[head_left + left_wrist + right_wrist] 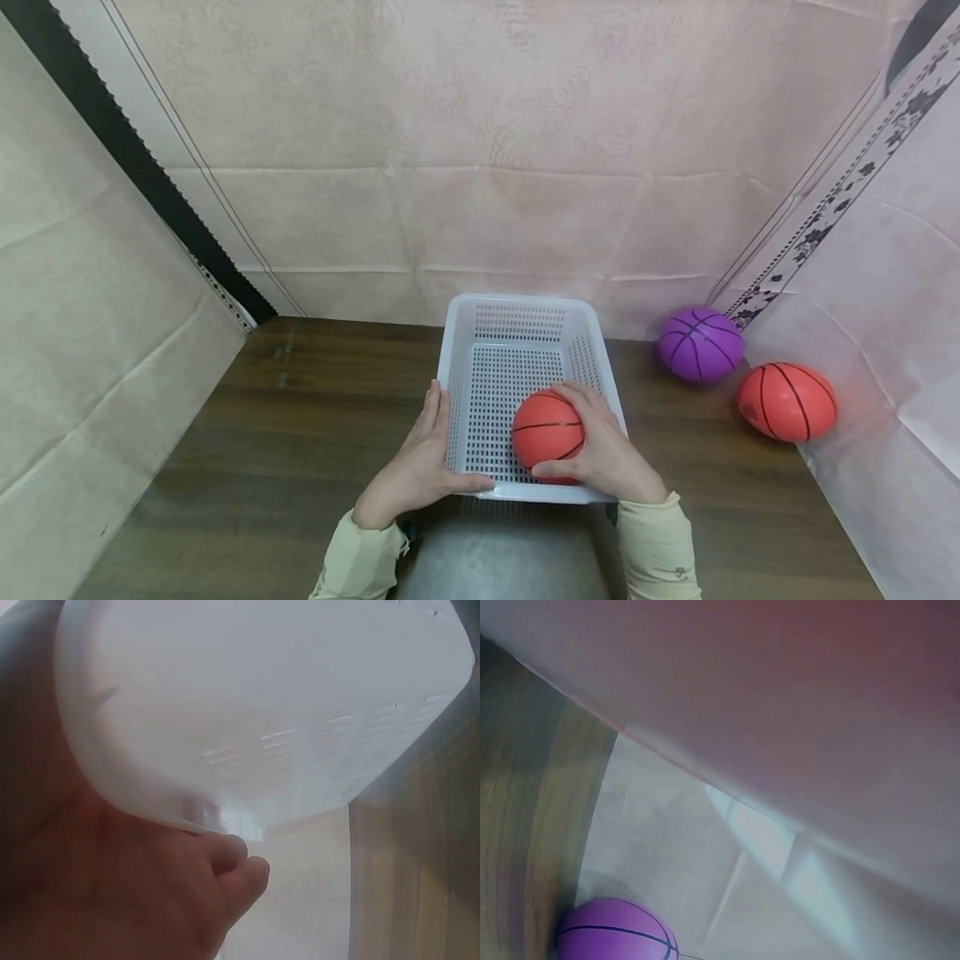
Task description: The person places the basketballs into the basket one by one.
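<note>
A white perforated plastic basket (525, 298) stands near the middle of the table. Inside its front right part is a small red-orange toy basketball (542, 427). My right hand (613, 450) grips this ball from the right, fingers over the top and thumb along the near side. At the front left corner my left hand (411, 473) holds the basket, its thumb over the front rim and its fingers along the left wall. Up close in the left wrist view, the hand (142, 885) lies against the basket wall (247, 712). Blurred, pinkish surface fills much of the right wrist view.
Right of the basket, a purple toy basketball (701, 345) sits by the back wall, and another red-orange one (787, 402) lies by the right wall. Pale cloth walls (480, 217) enclose the brown wooden table (277, 467) at the back and sides.
</note>
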A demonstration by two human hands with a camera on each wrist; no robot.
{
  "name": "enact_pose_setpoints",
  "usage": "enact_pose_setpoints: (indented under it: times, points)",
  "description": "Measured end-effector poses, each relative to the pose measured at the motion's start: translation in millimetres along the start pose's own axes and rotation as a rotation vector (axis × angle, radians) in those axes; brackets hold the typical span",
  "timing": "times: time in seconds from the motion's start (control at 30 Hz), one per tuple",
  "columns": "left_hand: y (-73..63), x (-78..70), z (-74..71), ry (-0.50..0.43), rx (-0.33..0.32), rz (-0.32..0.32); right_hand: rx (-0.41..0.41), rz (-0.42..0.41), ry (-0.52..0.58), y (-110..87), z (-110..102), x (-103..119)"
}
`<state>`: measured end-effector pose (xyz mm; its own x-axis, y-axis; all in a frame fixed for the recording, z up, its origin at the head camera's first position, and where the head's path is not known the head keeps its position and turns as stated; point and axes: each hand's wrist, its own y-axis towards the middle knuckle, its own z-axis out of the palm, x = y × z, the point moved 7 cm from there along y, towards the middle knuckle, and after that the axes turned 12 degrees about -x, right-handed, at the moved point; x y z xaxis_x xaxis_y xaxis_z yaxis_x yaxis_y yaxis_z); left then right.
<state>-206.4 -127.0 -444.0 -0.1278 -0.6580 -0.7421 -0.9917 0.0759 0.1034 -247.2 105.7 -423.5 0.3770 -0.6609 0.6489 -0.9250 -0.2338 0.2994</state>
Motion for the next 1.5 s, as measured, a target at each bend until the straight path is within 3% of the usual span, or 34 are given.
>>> enact_pose_setpoints:
  times: [0.43,0.67,0.77,0.87,1.0,1.1,1.2,1.33,1.5]
  points:
    - [0.0,0.8,0.5,-0.011,-0.006,0.005,0.003,0.002,0.029,-1.6,-3,-1]
    - [-1.0,-1.9,-0.3,-0.002,-0.001,0.019,-0.029,0.065,0.077,-4.0,-26,-5]
    - [-1.5,-2.8,-0.4,0.004,-0.002,0.026,-0.122,0.091,0.107,-4.3,-43,-10]
    - [-1.8,-2.0,0.1,0.009,0.002,0.022,-0.307,0.096,0.201,-5.9,-66,-14]
    - [-0.8,-1.0,-1.4,0.02,0.001,0.014,-0.581,0.065,0.426,-9.4,-100,-19]
    - [0.0,-1.6,-1.5,0.021,0.004,0.02,-0.719,0.078,0.53,-14.6,-119,-29]
    - [1.4,-2.5,-1.1,0.02,0.009,0.026,-0.781,0.13,0.505,-19.3,-130,-42]
    - [1.7,-1.9,-0.8,0.022,0.016,0.023,-0.799,0.193,0.476,-22.4,-138,-60]
    - [1.6,-1.6,-3.6,0.025,0.011,0.027,-0.85,0.225,0.541,-16.9,-152,-72]
